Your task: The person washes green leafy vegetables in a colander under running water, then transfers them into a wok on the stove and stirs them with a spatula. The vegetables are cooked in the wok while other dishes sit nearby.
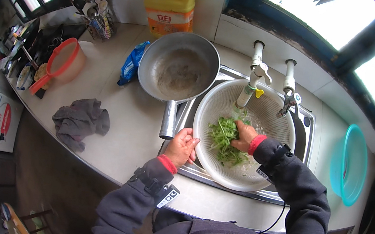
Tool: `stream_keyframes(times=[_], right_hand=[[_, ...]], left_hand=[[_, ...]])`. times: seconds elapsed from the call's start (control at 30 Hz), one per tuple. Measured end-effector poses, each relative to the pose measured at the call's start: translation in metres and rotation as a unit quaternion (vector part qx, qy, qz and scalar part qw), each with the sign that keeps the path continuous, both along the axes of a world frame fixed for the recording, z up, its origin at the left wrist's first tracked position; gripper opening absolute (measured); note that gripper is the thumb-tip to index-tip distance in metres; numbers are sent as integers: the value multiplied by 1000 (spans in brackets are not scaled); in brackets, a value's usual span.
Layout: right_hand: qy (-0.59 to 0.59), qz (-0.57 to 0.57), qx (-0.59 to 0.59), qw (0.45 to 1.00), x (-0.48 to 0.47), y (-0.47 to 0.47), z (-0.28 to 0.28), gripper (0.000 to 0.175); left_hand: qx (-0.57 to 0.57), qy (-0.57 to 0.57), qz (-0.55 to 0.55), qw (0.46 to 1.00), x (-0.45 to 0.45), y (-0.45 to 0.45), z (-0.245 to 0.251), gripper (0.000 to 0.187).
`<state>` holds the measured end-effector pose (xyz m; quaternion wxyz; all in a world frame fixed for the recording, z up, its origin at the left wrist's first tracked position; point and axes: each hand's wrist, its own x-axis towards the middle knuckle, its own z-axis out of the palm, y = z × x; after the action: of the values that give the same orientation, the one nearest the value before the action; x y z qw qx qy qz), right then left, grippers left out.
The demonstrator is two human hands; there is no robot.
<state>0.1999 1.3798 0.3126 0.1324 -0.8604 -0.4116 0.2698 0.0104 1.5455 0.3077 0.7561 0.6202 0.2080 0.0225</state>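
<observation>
A large white plastic colander [199, 155] rests over the stainless steel sink [310, 143]. Leafy green vegetables [223, 133] with thin pale stems lie in it. My right hand [244, 136] reaches inside and grips part of the greens; its fingertips are hidden among the leaves. At the colander's left rim, my left hand [182, 148] holds on with curled fingers. Directly above the greens hangs a white tap with a pipe extension [246, 95], and water seems to run from its end. Beside it is a second, metal-ended tap [288, 105].
Left of the colander sits a metal pan [180, 71], its handle pointing towards me. Further left are a blue plastic bag [133, 64], a grey cloth [80, 122], a red-rimmed dipper [67, 61] and a utensil holder [101, 24]. A yellow detergent jug [170, 7] stands behind; a turquoise basin [349, 164] stands right.
</observation>
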Motion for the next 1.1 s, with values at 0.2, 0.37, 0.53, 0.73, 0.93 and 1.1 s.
stream_keyframes(times=[0.2, 0.37, 0.53, 0.73, 0.93, 1.1], right_hand=[[-222, -121, -33, 967, 21, -8, 4, 49], [-254, -129, -37, 958, 29, 2, 5, 48], [-232, -89, -58, 967, -13, 2, 19, 62], [-239, 210, -68, 946, -35, 1, 10, 81], [-278, 142, -42, 949, 9, 16, -9, 77], [-200, 16, -62, 978, 29, -2, -4, 58]], left_hand=[[-22, -21, 25, 999, 0, -2, 2, 20], [-21, -15, 21, 999, 0, -3, 3, 21], [-25, -13, 28, 999, -1, -3, 4, 22], [-24, -15, 25, 999, 0, -4, 3, 23], [-1, -19, 17, 1000, -1, -3, 2, 24], [-5, -8, 12, 1000, -1, -2, 3, 24]])
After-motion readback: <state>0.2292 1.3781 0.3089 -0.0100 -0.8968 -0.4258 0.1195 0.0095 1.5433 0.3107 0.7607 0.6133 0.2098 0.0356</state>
